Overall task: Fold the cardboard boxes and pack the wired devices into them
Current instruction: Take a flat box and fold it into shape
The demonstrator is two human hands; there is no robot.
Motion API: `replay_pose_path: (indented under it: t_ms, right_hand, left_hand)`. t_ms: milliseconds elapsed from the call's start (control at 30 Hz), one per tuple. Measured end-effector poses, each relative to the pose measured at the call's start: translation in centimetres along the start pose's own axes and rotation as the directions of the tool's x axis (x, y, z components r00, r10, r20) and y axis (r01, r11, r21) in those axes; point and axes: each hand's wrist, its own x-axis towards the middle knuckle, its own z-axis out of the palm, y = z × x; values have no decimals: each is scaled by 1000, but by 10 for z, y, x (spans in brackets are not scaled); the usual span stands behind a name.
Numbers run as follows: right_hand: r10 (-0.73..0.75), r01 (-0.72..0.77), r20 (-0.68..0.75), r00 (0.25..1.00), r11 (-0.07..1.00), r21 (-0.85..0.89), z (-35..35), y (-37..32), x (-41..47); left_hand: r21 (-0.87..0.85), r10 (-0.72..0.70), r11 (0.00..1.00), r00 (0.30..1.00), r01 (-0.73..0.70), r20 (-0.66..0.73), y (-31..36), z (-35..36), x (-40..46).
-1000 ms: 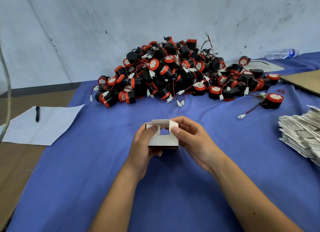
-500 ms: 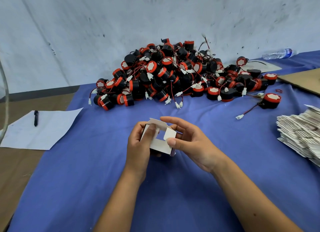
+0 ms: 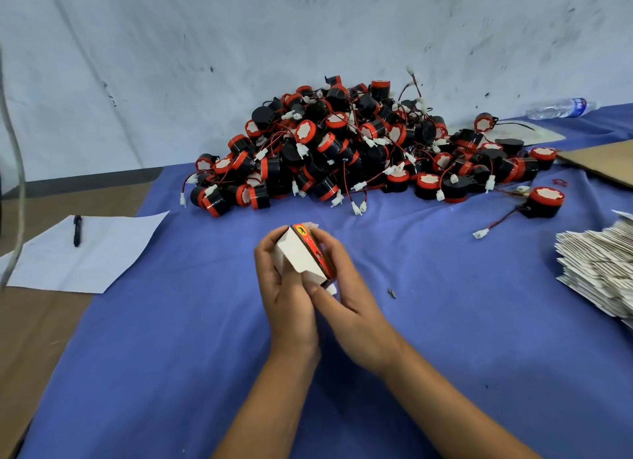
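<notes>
Box half-folded at near centre over the cloth, gripped by left hand and right hand, fingers curled round it; too hard a squeeze could crush a flap, with devices piled far behind.

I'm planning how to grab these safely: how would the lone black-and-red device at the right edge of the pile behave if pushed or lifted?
The lone device looks like a squat drum, so on its side it could roll. Its thin red wire trails to a white connector, which would likely drag or snag. Probably rigid plastic; its weight cannot be judged.
</notes>
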Motion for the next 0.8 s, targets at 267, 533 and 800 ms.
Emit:
replay_pose_path:
  t_ms: [267, 533, 800]
  right_hand:
    - [239, -209, -55, 969, 921, 329, -7, 3, 10]
    - [315, -265, -91, 945, 897, 354, -3, 11, 9]
    - [256, -226, -65, 964, 926, 303, -1, 13, 8]
  left_hand:
    - [360, 280, 857, 920, -369, 275, 11, -20, 20]
    - [125, 109, 981, 954, -149, 279, 14, -14, 14]
    - [195, 52, 976, 970, -100, 238, 10, -13, 16]
